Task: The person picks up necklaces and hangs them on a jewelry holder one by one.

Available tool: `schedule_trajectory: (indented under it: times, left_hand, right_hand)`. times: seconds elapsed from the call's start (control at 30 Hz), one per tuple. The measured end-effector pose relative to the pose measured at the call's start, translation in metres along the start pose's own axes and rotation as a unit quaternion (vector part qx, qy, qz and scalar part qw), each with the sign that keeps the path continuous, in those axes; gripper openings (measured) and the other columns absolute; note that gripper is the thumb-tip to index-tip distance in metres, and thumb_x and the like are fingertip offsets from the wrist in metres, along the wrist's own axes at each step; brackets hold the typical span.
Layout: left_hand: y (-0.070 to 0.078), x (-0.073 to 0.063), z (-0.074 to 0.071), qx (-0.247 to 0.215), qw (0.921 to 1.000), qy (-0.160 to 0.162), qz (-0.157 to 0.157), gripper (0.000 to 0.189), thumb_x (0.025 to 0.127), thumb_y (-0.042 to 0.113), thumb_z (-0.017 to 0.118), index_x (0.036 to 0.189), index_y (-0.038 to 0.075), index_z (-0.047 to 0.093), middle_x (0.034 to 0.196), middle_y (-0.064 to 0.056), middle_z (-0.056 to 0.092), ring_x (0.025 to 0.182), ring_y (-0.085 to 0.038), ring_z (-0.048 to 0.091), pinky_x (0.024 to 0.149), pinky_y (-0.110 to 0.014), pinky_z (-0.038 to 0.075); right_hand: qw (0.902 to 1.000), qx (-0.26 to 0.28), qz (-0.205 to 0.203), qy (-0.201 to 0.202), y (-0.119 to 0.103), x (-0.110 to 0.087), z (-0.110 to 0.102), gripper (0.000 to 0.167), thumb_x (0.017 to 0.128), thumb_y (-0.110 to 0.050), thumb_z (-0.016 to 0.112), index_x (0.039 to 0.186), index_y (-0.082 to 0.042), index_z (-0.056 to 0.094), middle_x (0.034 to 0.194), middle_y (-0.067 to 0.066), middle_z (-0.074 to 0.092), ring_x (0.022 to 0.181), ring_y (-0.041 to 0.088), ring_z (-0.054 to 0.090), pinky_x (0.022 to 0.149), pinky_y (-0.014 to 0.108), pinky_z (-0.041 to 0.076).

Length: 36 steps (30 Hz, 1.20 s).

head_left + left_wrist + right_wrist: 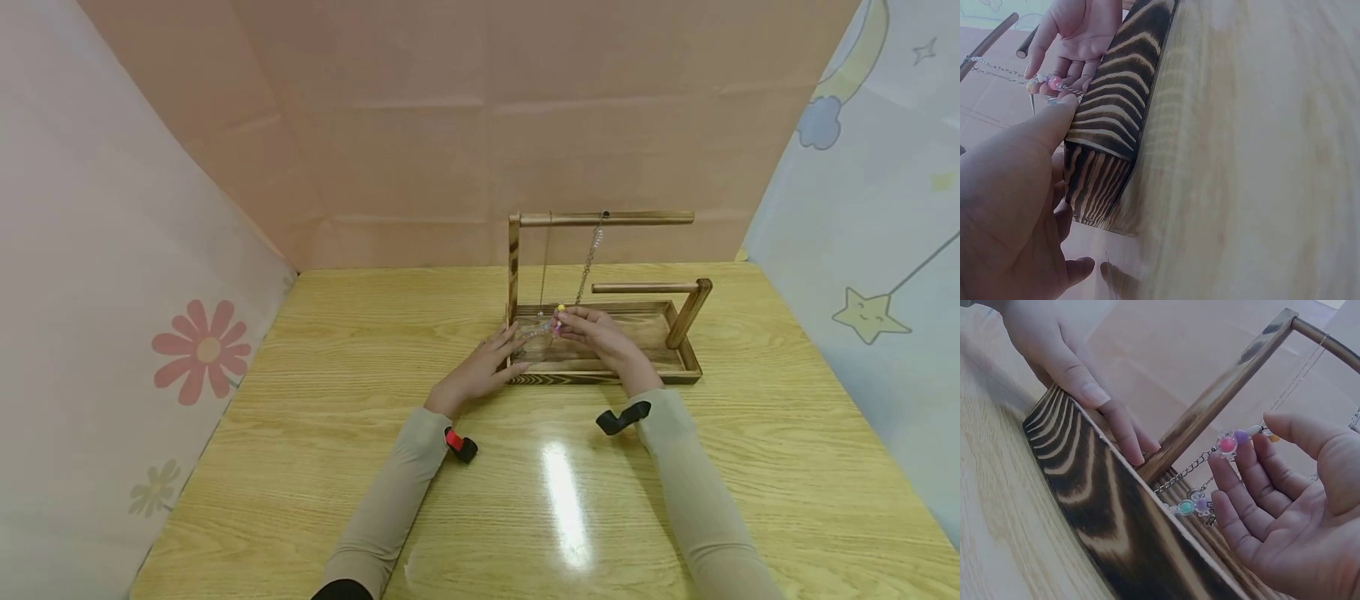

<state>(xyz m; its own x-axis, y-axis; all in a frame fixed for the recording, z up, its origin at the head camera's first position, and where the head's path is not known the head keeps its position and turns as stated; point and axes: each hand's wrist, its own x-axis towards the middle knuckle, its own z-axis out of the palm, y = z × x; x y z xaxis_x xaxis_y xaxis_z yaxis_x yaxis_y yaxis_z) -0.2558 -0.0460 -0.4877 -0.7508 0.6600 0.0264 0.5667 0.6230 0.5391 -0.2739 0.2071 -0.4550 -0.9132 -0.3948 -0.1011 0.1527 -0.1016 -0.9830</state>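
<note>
My right hand (596, 333) pinches a beaded chain (1227, 445) between thumb and fingers, over the left part of a wooden stand's tray (570, 377). Pink, purple and yellow beads show at the fingertips. From them, silver chain slants down into the tray, near green and purple beads (1186, 507). At the tray's left end rests my left hand (480, 367), its fingers fairly straight over the corner and its thumb along the front wall. A thin necklace (545, 262) and a thicker chain (587, 262) hang from the stand's tall bar; whether the thicker one joins the held beads, I cannot tell.
The stand's tall bar (645, 218) runs above and behind the hands. A shorter bar (637, 288) reaches inward from a post (688, 315) on the right. Wood-grain table (360, 333) surrounds the stand, with a pink backdrop (405, 167) behind it.
</note>
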Motion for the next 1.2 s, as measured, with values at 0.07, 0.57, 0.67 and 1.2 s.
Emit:
schedule_trajectory:
  times: [0.07, 0.57, 0.67, 1.2]
  left_hand:
    - [0.000, 0.000, 0.000, 0.003, 1.0000, -0.003, 0.000, 0.057, 0.098, 0.041, 0.040, 0.148, 0.018, 0.026, 0.157, -0.004, 0.003, 0.144, -0.024, -0.004, 0.113, -0.056, 0.010]
    - [-0.001, 0.000, 0.001, 0.007, 1.0000, -0.004, 0.001, 0.059, 0.098, 0.044, 0.039, 0.148, 0.015, 0.026, 0.157, -0.004, 0.003, 0.144, -0.025, -0.003, 0.113, -0.054, 0.008]
    - [-0.001, 0.000, 0.001, 0.006, 1.0000, -0.002, 0.002, 0.059, 0.098, 0.044, 0.038, 0.148, 0.015, 0.026, 0.157, -0.004, 0.003, 0.144, -0.025, -0.003, 0.113, -0.053, 0.008]
    - [0.001, -0.001, 0.001, -0.002, 1.0000, 0.002, -0.003, 0.060, 0.098, 0.046, 0.038, 0.147, 0.014, 0.028, 0.157, -0.003, 0.003, 0.144, -0.022, -0.004, 0.113, -0.054, 0.010]
  right_hand:
    - [1.0000, -0.004, -0.004, -0.001, -0.001, -0.001, 0.001, 0.031, 0.094, -0.023, 0.056, 0.107, 0.005, 0.055, 0.100, 0.005, 0.063, 0.090, 0.012, 0.061, 0.107, 0.055, 0.026]
    - [0.9984, -0.045, -0.033, -0.002, -0.008, -0.003, 0.005, 0.028, 0.094, -0.024, 0.055, 0.106, 0.001, 0.056, 0.109, 0.017, 0.063, 0.100, 0.022, 0.061, 0.104, 0.050, 0.034]
    - [0.9985, -0.046, -0.031, 0.001, -0.010, -0.004, 0.006, 0.025, 0.094, -0.024, 0.056, 0.105, -0.001, 0.057, 0.110, 0.013, 0.064, 0.100, 0.018, 0.061, 0.103, 0.047, 0.036]
    - [0.9973, -0.056, -0.048, -0.004, -0.021, -0.006, 0.013, 0.041, 0.094, -0.022, 0.055, 0.114, 0.014, 0.048, 0.103, 0.012, 0.065, 0.093, 0.013, 0.063, 0.101, 0.044, 0.041]
